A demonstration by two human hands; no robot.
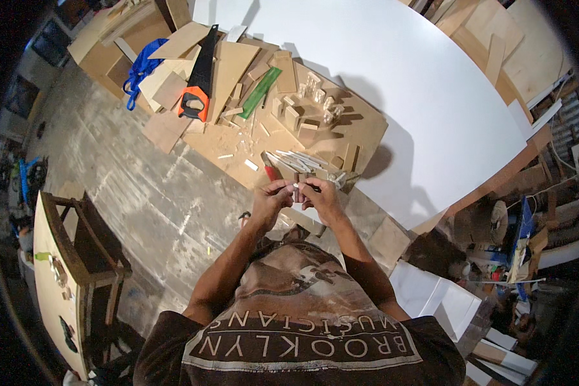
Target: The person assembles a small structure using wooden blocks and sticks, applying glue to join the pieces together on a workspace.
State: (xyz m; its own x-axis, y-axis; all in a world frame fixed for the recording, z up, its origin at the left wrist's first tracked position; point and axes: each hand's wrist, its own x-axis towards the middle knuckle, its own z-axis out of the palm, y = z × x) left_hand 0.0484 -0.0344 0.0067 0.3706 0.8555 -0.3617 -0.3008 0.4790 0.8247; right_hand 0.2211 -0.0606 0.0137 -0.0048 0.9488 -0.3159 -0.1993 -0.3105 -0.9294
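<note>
My left hand and my right hand meet at the near edge of the wooden worktable, with fingertips pinched close together. Between them is a small whitish piece, too small to name. Just beyond my left hand lies a red-handled tool, partly hidden by the fingers. A bundle of thin white sticks rests on the tabletop past both hands. Small wooden blocks stand behind the sticks.
An orange-handled handsaw lies over wood offcuts at far left, near a blue cloth. A green strip sits among the scraps. The large white panel borders the table on the right. A wooden stand occupies the lower left.
</note>
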